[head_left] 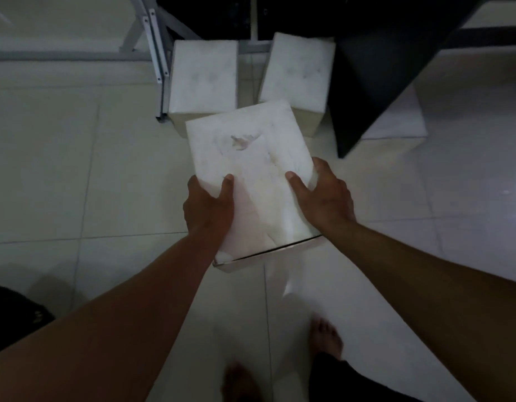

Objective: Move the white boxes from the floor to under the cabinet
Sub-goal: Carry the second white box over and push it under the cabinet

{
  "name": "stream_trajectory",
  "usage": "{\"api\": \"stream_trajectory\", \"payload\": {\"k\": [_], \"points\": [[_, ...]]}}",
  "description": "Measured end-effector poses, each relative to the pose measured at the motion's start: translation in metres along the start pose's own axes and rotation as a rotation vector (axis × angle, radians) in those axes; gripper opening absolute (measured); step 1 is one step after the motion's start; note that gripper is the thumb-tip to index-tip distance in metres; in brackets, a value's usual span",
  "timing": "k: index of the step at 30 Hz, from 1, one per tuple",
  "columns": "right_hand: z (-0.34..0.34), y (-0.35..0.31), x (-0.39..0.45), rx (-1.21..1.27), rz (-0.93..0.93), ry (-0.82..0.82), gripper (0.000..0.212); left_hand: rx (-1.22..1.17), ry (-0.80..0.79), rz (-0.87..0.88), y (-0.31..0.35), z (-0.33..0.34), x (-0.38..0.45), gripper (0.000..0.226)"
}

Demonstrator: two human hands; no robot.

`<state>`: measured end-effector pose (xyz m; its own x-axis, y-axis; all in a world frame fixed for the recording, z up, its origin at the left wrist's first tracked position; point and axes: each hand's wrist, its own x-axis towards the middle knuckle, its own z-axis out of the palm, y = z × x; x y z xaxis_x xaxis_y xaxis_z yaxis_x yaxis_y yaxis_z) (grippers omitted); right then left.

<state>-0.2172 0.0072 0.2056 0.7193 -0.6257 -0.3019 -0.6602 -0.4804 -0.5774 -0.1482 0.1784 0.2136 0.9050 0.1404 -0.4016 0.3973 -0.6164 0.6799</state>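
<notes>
I hold a white box (251, 158) with a small torn patch on its top, above the tiled floor. My left hand (207, 207) grips its left side with the thumb on top. My right hand (323, 195) grips its right side the same way. Two more white boxes stand on the floor beyond it, one at the left (203, 74) and one at the right (297, 71), their far ends at the dark cabinet (367, 53). The held box covers their near edges.
A grey metal frame leg (156, 47) stands just left of the left box. The dark cabinet's side panel runs down to the floor at the right. My bare feet (326, 335) are on the pale tiles (77, 169) below the box.
</notes>
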Motion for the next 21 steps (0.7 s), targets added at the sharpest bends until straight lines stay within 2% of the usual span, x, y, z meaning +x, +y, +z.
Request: {"api": "stream_trajectory", "payload": {"k": [10, 16, 21], "points": [[-0.160, -0.021, -0.086, 0.044, 0.150, 0.131, 0.063, 0.080, -0.148, 0.162, 0.119, -0.048, -0.111, 0.064], [-0.237, 0.016, -0.111, 0.051, 0.218, 0.220, 0.065, 0.112, -0.258, 0.247, 0.172, -0.020, -0.172, 0.063], [-0.299, 0.071, -0.114, 0.061, 0.274, 0.256, 0.064, 0.129, -0.330, 0.284, 0.208, 0.029, -0.228, 0.063]]}}
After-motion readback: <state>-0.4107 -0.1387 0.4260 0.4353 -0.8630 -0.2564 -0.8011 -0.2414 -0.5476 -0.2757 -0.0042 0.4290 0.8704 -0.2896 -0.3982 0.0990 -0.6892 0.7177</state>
